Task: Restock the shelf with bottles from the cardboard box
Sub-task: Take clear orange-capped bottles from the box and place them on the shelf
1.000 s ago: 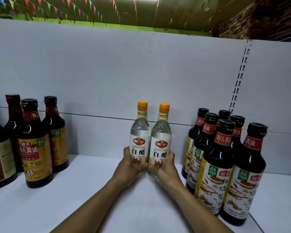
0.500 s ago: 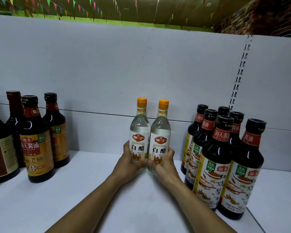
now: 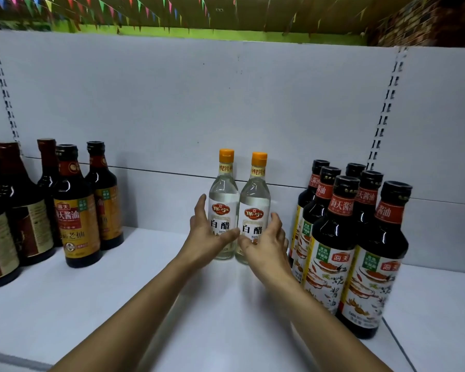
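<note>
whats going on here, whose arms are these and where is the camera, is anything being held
There is no machine here: a person wears one camera on the head, so you look forward and down along their own bare arms. The left hand and right hand are at two clear bottles with orange caps, the left bottle and the right bottle, which stand upright side by side on a white shelf. The fingers look spread and loosened rather than clamped, so the bottles seem set down. Dark sauce bottles stand to the right, more dark bottles to the left.
</note>
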The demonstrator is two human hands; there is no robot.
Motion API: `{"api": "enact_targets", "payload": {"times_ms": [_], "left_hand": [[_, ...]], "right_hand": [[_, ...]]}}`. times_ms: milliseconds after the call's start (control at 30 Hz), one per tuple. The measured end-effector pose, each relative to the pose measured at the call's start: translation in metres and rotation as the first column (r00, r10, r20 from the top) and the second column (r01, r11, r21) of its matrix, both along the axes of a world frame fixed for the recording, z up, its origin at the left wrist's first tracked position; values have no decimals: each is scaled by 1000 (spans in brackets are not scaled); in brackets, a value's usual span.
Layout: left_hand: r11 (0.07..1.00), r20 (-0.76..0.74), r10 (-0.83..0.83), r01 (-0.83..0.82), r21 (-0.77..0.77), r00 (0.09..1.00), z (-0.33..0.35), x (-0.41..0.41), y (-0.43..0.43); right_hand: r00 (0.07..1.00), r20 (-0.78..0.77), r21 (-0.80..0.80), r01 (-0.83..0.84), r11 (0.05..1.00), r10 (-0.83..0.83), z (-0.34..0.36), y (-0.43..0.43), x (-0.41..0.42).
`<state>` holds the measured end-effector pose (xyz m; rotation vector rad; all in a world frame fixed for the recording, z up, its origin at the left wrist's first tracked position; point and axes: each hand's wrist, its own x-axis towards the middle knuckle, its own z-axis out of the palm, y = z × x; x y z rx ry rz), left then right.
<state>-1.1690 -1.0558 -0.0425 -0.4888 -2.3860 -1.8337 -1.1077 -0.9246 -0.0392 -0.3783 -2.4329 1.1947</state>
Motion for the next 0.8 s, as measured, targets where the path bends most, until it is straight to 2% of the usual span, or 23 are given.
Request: {"api": "enact_targets", "payload": {"times_ms": [100, 200, 333, 433, 600, 800], "left_hand": [[997, -93, 74, -75, 2, 993, 11, 22, 6], [992, -164, 123, -122, 12, 979, 21, 45, 6], [975, -197, 220, -213, 60, 955, 29, 76, -12], [942, -184, 332, -314, 121, 925, 29, 100, -45], [848, -179, 530, -515, 125, 829, 11, 152, -117], [640, -96, 768, -762, 98, 633, -17, 226, -195]], "right_hand": [[993, -114, 91, -33, 995, 44, 9, -6, 15], [975, -191, 78, -104, 992, 117, 18, -13, 28], [921, -334, 46, -197, 979, 201, 31, -27, 43], [874, -368, 45, -325, 945, 318, 42, -49, 57], [756, -301, 61, -594, 802, 582, 36, -109, 82], [517, -210, 32, -845, 534, 830, 2, -201, 114]]}}
